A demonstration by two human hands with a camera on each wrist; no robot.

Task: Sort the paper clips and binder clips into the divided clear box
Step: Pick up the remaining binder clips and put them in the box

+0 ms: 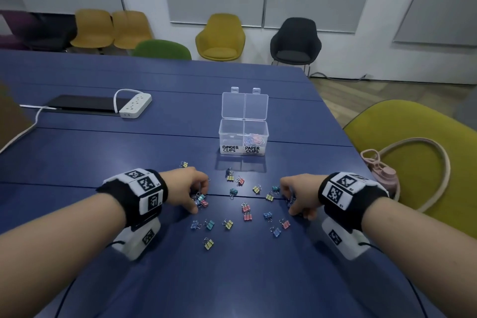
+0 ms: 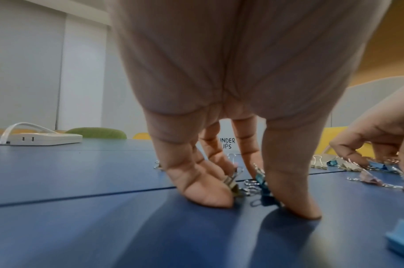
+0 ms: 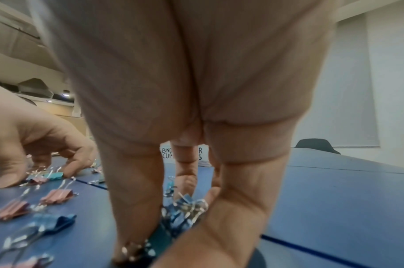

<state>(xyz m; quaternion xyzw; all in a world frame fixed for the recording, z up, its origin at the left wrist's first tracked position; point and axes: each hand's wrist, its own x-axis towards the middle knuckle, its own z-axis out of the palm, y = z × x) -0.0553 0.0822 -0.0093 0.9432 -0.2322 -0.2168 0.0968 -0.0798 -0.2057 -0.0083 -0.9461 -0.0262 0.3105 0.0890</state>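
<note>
A clear divided box [image 1: 244, 134] stands open mid-table, labelled BINDER CLIPS on the left and PAPER CLIPS on the right. Pastel paper clips [image 1: 254, 139] lie in its right compartment; the left one looks bare. Several coloured binder clips [image 1: 246, 210] are scattered on the blue table [image 1: 103, 152] in front of it. My left hand [image 1: 199, 200] curls down over a small cluster, with a teal clip [image 2: 264, 192] and a yellowish clip [image 2: 233, 185] between thumb and fingers. My right hand [image 1: 293, 201] curls round blue binder clips [image 3: 180, 212] at the scatter's right edge.
A white power strip [image 1: 135, 106] and a black flat panel [image 1: 80, 104] lie at the far left. A pink bottle [image 1: 384, 175] with a strap sits on a yellow-green chair [image 1: 413, 131] just past the table's right edge.
</note>
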